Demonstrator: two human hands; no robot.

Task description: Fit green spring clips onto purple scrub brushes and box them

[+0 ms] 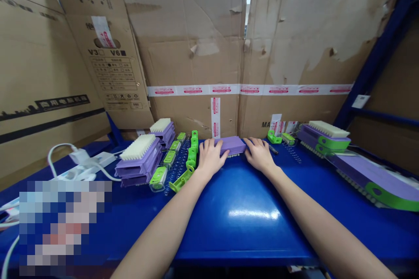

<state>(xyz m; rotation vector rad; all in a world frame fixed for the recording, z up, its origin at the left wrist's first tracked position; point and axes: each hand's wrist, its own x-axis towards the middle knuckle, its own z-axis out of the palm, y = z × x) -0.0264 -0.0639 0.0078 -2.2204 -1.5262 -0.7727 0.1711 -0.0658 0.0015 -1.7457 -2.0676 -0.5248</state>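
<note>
A purple brush block [231, 144] lies on the blue table with its pale bristles facing down. My left hand [211, 157] grips its left end, the thumb along the near side. At the right end, the curled fingers of my right hand [259, 153] press against the block. Beside my left hand, green plastic brackets [192, 156] stand in a row, with a longer green bracket [181, 179] nearer me. Metal springs [178, 163] lie left of them, then clear-and-green parts [158, 177]. A small dark tool [273, 149] lies just right of my right hand.
Stacked purple brush blocks [139, 161] stand on the left, beside a white power strip [101, 159] with cables. More purple-green brushes [327, 137] pile up at right, near a green bracket [274, 137] and springs [292, 153]. Cardboard sheets [196, 52] wall off the back.
</note>
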